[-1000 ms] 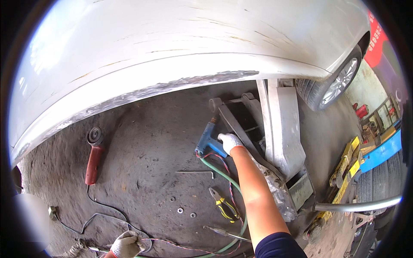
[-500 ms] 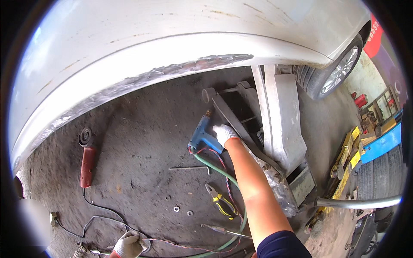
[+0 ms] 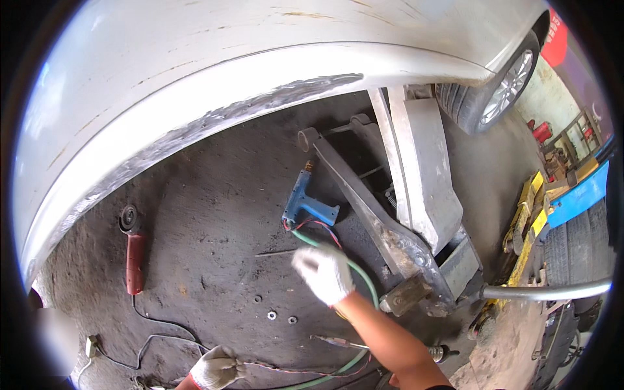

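My left hand, in a white work glove, is closed low on the floor at the bottom. A black power cord runs to it from the left and a twisted red-and-blue wire meets its fingertips; the grip itself is hidden. My gloved right hand hovers below a blue pistol-shaped tool with a green hose. Its fingers are loosely bent, somewhat blurred, and nothing shows in them. A thin steel rod reaches beneath these fingers. The pliers lie mostly covered by this hand and forearm.
A silver car's sanded sill curves overhead, with a floor jack under it. A red angle grinder lies left on the dark floor. Two nuts and a thin pointed tool lie nearby. A metal bar juts in from the right.
My right hand has come away from beside the blue tool, down toward me and slightly left. My left hand has shifted a little right and up. The view has moved slightly.
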Motion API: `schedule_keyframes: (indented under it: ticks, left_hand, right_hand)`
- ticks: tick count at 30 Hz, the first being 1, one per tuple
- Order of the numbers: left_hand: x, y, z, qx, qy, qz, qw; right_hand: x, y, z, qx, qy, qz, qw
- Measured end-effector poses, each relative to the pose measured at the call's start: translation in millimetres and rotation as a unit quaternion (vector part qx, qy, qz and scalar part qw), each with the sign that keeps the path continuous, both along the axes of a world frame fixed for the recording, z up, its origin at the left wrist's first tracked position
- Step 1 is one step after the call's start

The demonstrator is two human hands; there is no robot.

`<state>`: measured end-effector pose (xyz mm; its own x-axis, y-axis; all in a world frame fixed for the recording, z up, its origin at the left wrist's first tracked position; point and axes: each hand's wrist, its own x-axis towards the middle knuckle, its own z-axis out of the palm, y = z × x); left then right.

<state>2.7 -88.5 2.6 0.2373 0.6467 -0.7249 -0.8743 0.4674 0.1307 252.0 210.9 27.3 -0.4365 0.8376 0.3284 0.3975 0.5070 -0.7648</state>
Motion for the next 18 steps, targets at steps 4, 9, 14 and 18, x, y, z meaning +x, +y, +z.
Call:
schedule_keyframes:
  ticks: [4, 9, 14, 18]
  left_hand:
    - [4, 17, 10, -0.015, -0.058, -0.046, 0.997]
    - [0, 25, 51, 0.046, -0.065, -0.076, 0.994]
    - [34, 45, 136, 0.162, 0.267, -0.095, 0.945]
    - [39, 43, 175, 0.198, 0.487, -0.081, 0.847]
  right_hand:
    - [-14, -101, 19, -0.492, 0.131, 0.174, 0.843]
    - [-37, -157, 49, -0.383, 0.184, 0.260, 0.867]
    - [-33, -161, 89, -0.193, 0.261, 0.228, 0.918]
    - [-31, -161, 134, -0.214, 0.179, 0.165, 0.946]
